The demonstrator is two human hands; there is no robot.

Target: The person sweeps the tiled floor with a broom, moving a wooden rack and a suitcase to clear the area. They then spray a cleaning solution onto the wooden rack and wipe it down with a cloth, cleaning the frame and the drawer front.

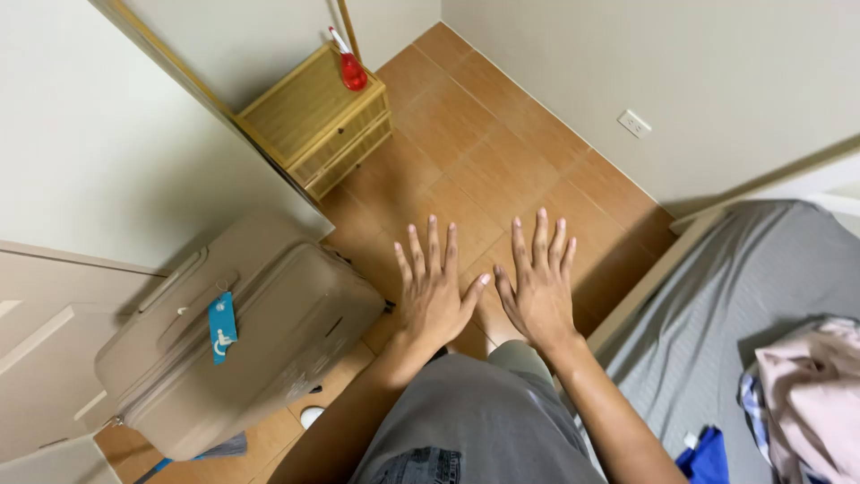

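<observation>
Left hand: held out flat, palm down, fingers spread apart, gripping nothing. Right hand: same posture, fingers spread, empty. The two hands sit side by side with thumbs nearly touching, in the air above the tiled floor.

Directly below the wrists: the person's grey trousers. To the left of the left hand: a beige suitcase standing on the floor, with a blue tag hanging from it. To the right of the right hand: a bed with a grey sheet, carrying a pile of clothes. Beyond the fingertips, well apart: a wicker cabinet with a red spray bottle on top.
</observation>
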